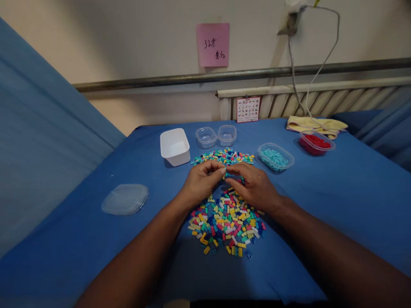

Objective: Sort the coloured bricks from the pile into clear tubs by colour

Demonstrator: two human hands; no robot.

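Note:
My left hand (pixel 204 182) is closed in a pinch, thumb against fingertips, over the gap between two heaps of toy bricks. A bit of light blue, seemingly a small toy brick (pixel 225 170), shows at its fingertips, mostly hidden. My right hand (pixel 255 184) meets it there with its forefinger tip, while its thumb stays apart below. Beneath and in front of both hands spreads a heap of mixed toy bricks (pixel 227 218) in yellow, pink, green, white and blue. Behind them lies a second heap (pixel 221 157), with many turquoise pieces.
A white tub (pixel 175 147) and two clear containers (pixel 206 136) stand behind. At right are a container of turquoise bricks (pixel 274 157), one of red pieces (pixel 316 143) and a yellow cloth (pixel 314 124). Clear lids (pixel 125 199) lie stacked at left on the blue cover (pixel 135 252).

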